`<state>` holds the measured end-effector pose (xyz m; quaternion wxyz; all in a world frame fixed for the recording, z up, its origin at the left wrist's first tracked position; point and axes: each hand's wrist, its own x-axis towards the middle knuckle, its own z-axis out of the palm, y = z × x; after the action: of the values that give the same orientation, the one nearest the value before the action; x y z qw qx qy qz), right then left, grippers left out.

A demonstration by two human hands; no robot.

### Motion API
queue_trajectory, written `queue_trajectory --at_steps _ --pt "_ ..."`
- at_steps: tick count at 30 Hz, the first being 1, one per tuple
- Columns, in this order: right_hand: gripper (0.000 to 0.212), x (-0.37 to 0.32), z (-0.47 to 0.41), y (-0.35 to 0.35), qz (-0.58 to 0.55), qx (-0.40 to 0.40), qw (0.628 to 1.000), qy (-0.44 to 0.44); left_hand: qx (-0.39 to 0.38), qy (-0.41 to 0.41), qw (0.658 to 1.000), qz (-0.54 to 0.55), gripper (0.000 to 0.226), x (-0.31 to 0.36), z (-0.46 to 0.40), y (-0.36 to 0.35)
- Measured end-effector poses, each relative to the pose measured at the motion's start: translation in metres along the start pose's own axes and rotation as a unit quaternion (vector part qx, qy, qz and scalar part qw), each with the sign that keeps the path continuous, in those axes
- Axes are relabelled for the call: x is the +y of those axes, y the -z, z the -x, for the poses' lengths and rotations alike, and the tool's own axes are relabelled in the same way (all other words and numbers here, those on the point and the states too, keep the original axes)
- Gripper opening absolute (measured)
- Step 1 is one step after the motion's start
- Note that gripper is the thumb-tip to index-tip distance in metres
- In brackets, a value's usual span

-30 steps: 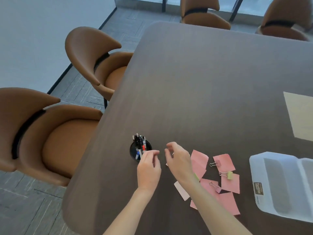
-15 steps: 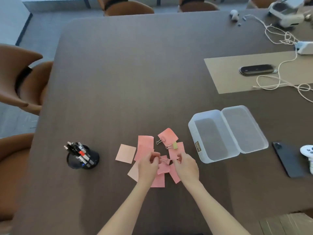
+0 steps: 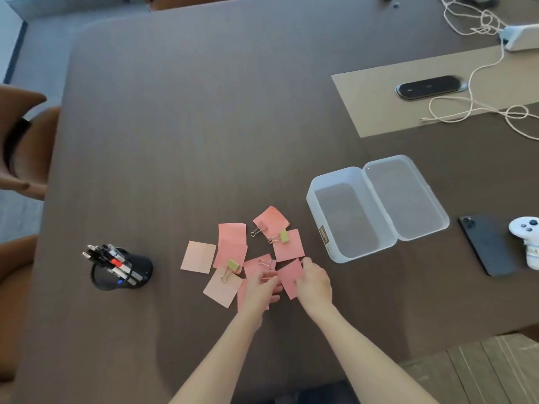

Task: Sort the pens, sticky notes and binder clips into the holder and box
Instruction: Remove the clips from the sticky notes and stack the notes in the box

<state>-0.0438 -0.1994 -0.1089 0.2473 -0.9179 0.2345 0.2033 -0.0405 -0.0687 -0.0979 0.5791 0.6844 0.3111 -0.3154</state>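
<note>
A black pen holder point(image 3: 121, 271) full of pens point(image 3: 109, 258) stands at the left. Several pink sticky notes point(image 3: 232, 243) lie scattered mid-table, with green binder clips point(image 3: 232, 266) point(image 3: 282, 237) and pink binder clips point(image 3: 261, 230) point(image 3: 269, 263) on them. The clear plastic box point(image 3: 318, 208) stands open and empty to the right, its lid point(image 3: 405, 196) flat on the table. My right hand point(image 3: 315, 282) pinches the right edge of one pink sticky note point(image 3: 290, 277). At that note's left edge my left hand point(image 3: 261, 290) has its fingers closed, covering another note.
A dark phone point(image 3: 485, 244) and a white controller point(image 3: 528, 237) lie right of the box. A beige mat point(image 3: 379, 91) carries a black oval device point(image 3: 428, 87) and a tangled white cable point(image 3: 478, 112). Brown chairs point(image 3: 17, 141) stand along the left edge.
My hands have left the pen holder and come right to the pile of notes, and the view swung right with them. Both hands now sit on one pink note.
</note>
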Motion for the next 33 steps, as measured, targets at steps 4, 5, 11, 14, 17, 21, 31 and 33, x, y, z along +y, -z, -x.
queue_trajectory --at_steps 4,5,11,14,17,21,31,33 --pt "0.019 0.008 -0.001 0.025 -0.148 -0.035 0.988 -0.037 0.015 0.013 1.000 -0.021 0.030 0.004 0.002 0.001" --pt "0.017 0.008 -0.001 0.033 -0.212 -0.065 0.974 -0.044 -0.012 0.027 1.000 0.001 0.036 0.006 0.004 0.002" --pt "0.023 -0.009 0.000 0.041 -0.253 -0.150 0.956 0.007 -0.206 0.097 0.917 0.328 0.033 0.015 0.008 0.007" --pt "0.022 -0.013 -0.025 0.036 -0.154 -0.026 0.988 0.010 -0.160 0.114 0.920 0.338 0.036 0.013 0.005 0.009" --pt "0.044 -0.021 -0.046 0.022 -0.063 0.018 0.998 0.000 -0.133 0.105 0.932 0.320 0.044 0.011 0.004 0.022" --pt "0.070 -0.032 -0.060 0.011 0.031 0.008 0.998 0.050 -0.124 0.094 0.925 0.346 0.035 0.010 0.001 0.035" --pt "0.024 -0.031 -0.062 0.041 0.097 -0.025 0.995 0.000 -0.108 0.093 0.936 0.321 0.023 0.014 0.002 0.040" --pt "0.025 -0.030 -0.053 0.055 0.079 0.017 0.997 0.008 -0.098 0.102 0.944 0.299 0.033 0.017 0.001 0.036"
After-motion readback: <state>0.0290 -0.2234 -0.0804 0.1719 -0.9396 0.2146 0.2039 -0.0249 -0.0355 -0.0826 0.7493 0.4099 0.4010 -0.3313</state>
